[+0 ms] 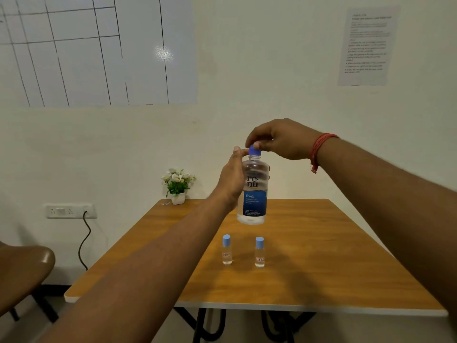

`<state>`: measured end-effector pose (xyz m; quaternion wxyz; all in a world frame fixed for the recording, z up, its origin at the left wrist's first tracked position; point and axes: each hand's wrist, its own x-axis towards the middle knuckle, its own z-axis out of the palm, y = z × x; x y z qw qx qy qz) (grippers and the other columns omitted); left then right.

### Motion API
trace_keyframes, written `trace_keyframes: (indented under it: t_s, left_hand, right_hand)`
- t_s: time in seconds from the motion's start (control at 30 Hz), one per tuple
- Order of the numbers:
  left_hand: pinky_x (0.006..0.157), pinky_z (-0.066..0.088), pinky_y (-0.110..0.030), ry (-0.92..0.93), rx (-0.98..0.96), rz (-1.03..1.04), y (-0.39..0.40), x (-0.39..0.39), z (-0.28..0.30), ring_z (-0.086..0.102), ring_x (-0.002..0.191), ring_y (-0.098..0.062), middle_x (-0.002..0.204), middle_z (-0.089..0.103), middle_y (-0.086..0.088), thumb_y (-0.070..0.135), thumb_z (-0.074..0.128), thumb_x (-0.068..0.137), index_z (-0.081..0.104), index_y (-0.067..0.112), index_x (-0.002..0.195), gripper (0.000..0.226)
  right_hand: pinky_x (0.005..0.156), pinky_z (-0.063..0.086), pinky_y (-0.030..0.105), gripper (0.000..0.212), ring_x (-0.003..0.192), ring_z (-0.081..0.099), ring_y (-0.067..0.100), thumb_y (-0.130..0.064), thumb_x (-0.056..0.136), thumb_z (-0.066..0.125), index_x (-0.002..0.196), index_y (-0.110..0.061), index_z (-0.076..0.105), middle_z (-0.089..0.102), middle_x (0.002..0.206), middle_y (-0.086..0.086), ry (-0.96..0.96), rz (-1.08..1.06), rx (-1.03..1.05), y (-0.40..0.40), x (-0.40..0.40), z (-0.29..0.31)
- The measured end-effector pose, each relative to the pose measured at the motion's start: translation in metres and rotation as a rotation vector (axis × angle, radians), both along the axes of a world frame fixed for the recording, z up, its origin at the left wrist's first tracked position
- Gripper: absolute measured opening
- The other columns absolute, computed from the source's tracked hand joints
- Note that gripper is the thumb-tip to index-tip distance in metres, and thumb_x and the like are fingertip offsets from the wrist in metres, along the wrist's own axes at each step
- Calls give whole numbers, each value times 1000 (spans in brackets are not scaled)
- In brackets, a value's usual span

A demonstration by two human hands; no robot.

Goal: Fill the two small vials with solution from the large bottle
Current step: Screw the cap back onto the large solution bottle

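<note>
Gripping the bottle [253, 191] upright above the table [321, 256], the left hand [232, 179] wraps its side; the right hand [279, 139] pinches its cap [254, 151]. 2 capped vials [227, 250] stand below.

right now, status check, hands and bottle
Left hand grips large bottle, held above the table. Right hand pinches its blue cap. Two small vials capped, upright. Nothing in the way.

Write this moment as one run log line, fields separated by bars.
left hand holds large bottle in air | right hand pinches blue cap | two small vials capped on table
</note>
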<state>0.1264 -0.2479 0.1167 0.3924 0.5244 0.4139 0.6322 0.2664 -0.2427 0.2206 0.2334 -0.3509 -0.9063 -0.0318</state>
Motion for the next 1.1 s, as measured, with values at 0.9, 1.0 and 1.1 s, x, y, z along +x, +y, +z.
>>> trace_keyframes:
  t_s: [0.9,1.0,1.1]
  left_hand:
    - [93,57,-51,-6,-48,36,-4,-2,1,73,98,-32,105,75,-15,60,19,104,62,38,97,48]
    - [93,57,-52,-1,-57,48,-2,-2,0,73,97,-31,105,75,-14,62,20,103,61,41,99,46]
    - [94,56,-54,8,-49,61,-1,-1,-1,73,99,-32,107,74,-15,63,20,103,62,44,103,46]
  right_hand:
    - [83,46,27,20,96,59,12,-25,94,58,112,-26,68,68,106,-4,-24,25,-31,-6,-3,-1]
    - [78,47,23,20,85,57,6,-25,93,60,111,-24,68,67,97,-6,-14,14,-2,-5,-6,-3]
    - [70,41,16,21,82,56,5,-26,93,60,112,-23,68,66,94,-6,-14,-4,10,-4,-6,-5]
